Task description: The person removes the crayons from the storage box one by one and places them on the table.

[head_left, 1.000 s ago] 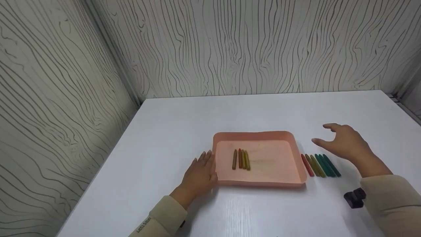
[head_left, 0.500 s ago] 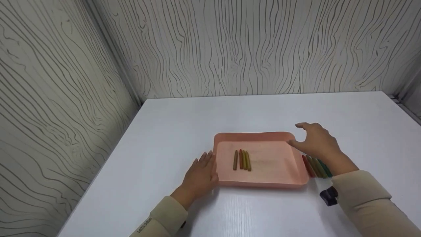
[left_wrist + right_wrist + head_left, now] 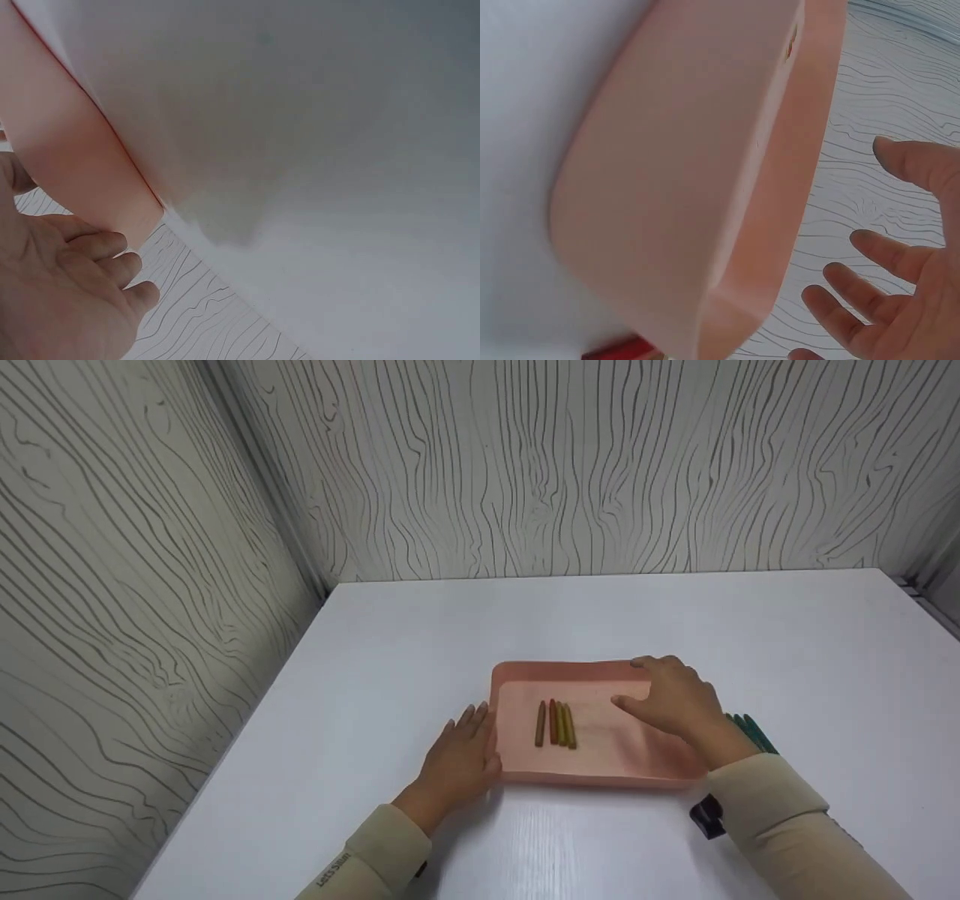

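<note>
A shallow pink tray (image 3: 600, 765) lies on the white table. Inside it, toward the left, several crayons stand side by side lengthwise: a brownish one (image 3: 540, 724), a red one (image 3: 553, 723) and yellowish ones (image 3: 568, 726). My left hand (image 3: 456, 757) rests against the tray's left wall with its fingers extended. Over the tray's right end hovers my right hand (image 3: 675, 701), thumb and fingers spread and nothing between them. Green crayons (image 3: 752, 731) show on the table beyond my right wrist; the others of that row are hidden by the arm. A red crayon (image 3: 626, 349) appears in the right wrist view.
The white tabletop (image 3: 375, 660) extends around the tray. Walls with a wood-grain pattern (image 3: 525, 472) close off the back and the left side. A small black device (image 3: 706, 816) hangs beneath the right sleeve.
My right hand has moved left, from above the crayons on the table to over the tray's right end, fingers still spread. The left hand stays at the tray's left wall.
</note>
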Action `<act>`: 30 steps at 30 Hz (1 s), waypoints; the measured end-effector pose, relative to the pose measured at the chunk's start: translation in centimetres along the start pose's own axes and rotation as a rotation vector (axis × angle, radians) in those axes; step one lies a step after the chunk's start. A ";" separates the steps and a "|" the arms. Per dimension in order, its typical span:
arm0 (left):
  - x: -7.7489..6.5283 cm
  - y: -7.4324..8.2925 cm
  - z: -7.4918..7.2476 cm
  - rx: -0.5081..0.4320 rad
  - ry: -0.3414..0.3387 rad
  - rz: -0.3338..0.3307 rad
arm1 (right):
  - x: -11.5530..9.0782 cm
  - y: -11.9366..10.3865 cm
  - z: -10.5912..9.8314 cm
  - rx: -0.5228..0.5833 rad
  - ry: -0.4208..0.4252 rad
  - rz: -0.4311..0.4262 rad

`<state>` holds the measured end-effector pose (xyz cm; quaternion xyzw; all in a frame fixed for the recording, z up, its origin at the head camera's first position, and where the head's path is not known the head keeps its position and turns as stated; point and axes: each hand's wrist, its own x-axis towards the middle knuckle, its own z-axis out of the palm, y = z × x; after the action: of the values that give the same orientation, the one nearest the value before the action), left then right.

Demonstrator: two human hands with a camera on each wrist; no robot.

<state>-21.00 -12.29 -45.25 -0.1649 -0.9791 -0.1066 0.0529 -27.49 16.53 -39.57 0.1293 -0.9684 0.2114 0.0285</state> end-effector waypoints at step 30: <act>0.1 0.2 0.0 0.028 -0.004 -0.015 | 0.2 -3.6 5.4 0.025 -0.115 0.024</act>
<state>-21.03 -12.05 -45.18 -0.1572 -0.9818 -0.0930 0.0525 -26.75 11.01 -43.02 0.1299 -0.9672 0.2161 -0.0312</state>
